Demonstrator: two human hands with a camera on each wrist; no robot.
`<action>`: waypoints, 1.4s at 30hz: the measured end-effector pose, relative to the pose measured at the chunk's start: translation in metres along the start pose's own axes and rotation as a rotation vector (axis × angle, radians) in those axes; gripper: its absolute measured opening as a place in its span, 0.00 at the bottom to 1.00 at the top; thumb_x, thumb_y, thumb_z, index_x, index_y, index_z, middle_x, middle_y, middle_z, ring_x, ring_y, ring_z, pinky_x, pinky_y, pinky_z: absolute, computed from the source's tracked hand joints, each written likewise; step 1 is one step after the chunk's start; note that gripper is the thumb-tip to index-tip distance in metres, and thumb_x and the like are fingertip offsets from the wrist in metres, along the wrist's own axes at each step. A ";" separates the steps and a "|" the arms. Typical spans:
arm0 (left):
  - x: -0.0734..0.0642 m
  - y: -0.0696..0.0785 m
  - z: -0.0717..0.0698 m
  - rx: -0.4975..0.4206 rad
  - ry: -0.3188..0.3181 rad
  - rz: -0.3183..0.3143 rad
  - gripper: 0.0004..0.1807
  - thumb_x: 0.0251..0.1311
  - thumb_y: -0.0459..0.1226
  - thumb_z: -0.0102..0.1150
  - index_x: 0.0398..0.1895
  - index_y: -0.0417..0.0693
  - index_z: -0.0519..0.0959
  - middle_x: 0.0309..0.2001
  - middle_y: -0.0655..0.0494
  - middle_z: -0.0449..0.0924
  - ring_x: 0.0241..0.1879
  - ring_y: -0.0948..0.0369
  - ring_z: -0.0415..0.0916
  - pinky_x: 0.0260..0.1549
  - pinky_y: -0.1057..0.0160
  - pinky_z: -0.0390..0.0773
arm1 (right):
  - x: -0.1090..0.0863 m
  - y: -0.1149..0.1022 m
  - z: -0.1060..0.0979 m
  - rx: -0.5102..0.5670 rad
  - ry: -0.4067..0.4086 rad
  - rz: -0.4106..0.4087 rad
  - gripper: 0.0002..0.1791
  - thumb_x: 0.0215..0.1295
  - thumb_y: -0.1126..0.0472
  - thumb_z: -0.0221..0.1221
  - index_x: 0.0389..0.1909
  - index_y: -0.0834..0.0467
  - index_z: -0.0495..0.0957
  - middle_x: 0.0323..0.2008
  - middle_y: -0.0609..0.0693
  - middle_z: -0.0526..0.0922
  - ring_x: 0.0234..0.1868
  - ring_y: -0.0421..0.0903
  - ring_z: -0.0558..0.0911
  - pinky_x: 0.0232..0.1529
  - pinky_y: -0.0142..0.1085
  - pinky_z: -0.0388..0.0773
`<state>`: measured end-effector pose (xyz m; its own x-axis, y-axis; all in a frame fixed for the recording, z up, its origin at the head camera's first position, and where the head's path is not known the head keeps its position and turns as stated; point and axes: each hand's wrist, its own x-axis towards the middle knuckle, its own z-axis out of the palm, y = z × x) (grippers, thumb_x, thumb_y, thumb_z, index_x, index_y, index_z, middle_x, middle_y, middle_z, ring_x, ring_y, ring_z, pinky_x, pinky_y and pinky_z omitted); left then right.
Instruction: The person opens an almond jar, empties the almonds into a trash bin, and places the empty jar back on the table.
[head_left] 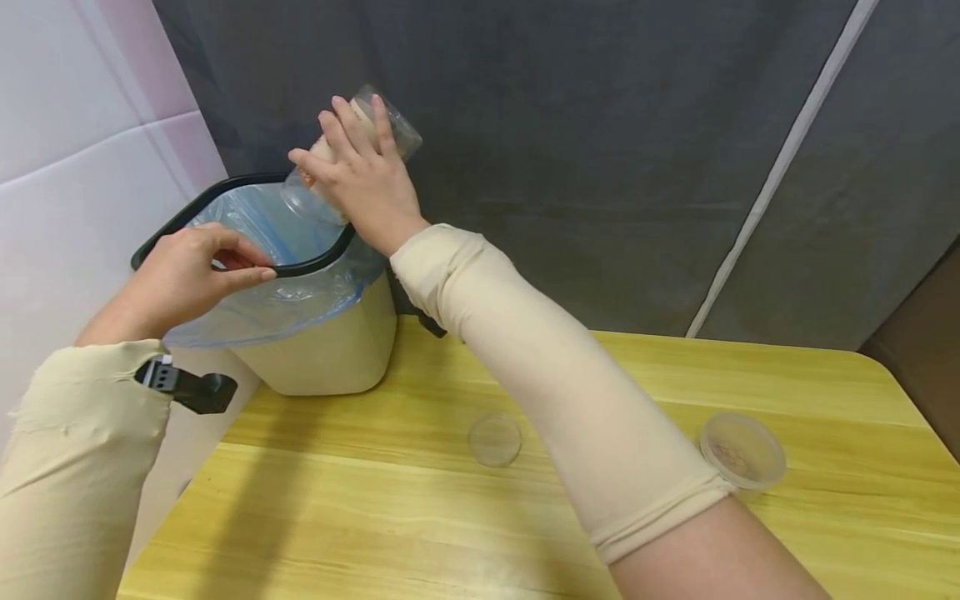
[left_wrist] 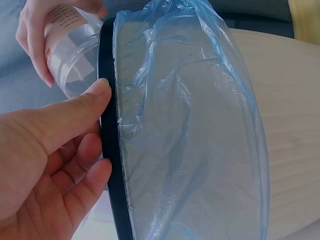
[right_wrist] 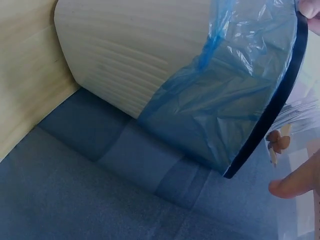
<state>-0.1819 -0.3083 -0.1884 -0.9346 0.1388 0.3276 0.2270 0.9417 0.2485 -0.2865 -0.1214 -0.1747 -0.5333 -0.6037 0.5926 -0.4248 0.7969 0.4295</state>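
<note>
At the bin's near left side, my left hand pinches the black rim between thumb and fingers. A thin blue plastic bag lines the cream bin and folds down over its outside. My right hand grips a clear plastic jar with a printed label. The jar is tilted, its mouth end low over the bin's far right rim. Small brown pieces show through the jar's clear wall in the right wrist view. The palm and fingers hide much of the jar in the head view.
A clear round lid lies on the wood-grain table. Farther right stands a translucent round tub with brownish bits inside, close beside the right sleeve. A dark grey cloth hangs behind; a white wall borders the left.
</note>
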 end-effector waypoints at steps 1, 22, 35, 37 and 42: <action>-0.001 0.000 -0.001 -0.003 -0.001 -0.006 0.08 0.52 0.36 0.66 0.35 0.42 0.83 0.30 0.50 0.79 0.31 0.60 0.72 0.31 0.57 0.67 | 0.000 0.000 0.000 0.004 0.005 0.006 0.32 0.68 0.61 0.47 0.67 0.29 0.53 0.68 0.49 0.53 0.70 0.50 0.44 0.63 0.56 0.27; -0.001 0.007 -0.001 -0.014 0.011 -0.009 0.08 0.53 0.36 0.65 0.34 0.41 0.83 0.31 0.48 0.79 0.34 0.52 0.72 0.31 0.58 0.66 | 0.005 0.005 -0.011 0.006 0.157 -0.058 0.30 0.72 0.66 0.37 0.65 0.31 0.56 0.69 0.49 0.54 0.70 0.48 0.46 0.61 0.61 0.29; 0.001 0.013 0.001 -0.025 -0.005 -0.003 0.08 0.53 0.35 0.64 0.34 0.40 0.82 0.31 0.47 0.79 0.35 0.50 0.73 0.32 0.55 0.67 | 0.001 0.010 0.001 -0.110 0.225 -0.249 0.27 0.70 0.70 0.32 0.61 0.40 0.58 0.69 0.52 0.54 0.70 0.49 0.48 0.64 0.56 0.37; 0.002 0.012 0.002 -0.031 -0.005 -0.003 0.08 0.53 0.35 0.64 0.34 0.40 0.82 0.31 0.48 0.78 0.35 0.50 0.73 0.32 0.56 0.67 | 0.001 0.010 0.001 -0.106 0.215 -0.236 0.28 0.70 0.70 0.32 0.62 0.39 0.58 0.69 0.51 0.54 0.70 0.49 0.48 0.64 0.56 0.37; 0.003 0.012 0.004 -0.042 -0.001 0.000 0.08 0.53 0.36 0.65 0.34 0.41 0.82 0.31 0.48 0.78 0.35 0.50 0.72 0.32 0.56 0.66 | 0.000 0.014 -0.002 -0.048 0.141 -0.122 0.29 0.72 0.67 0.36 0.65 0.34 0.56 0.69 0.50 0.52 0.70 0.49 0.46 0.63 0.58 0.34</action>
<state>-0.1831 -0.2954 -0.1878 -0.9349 0.1393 0.3264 0.2383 0.9279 0.2866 -0.2905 -0.1103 -0.1673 -0.3707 -0.6893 0.6224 -0.4426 0.7203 0.5341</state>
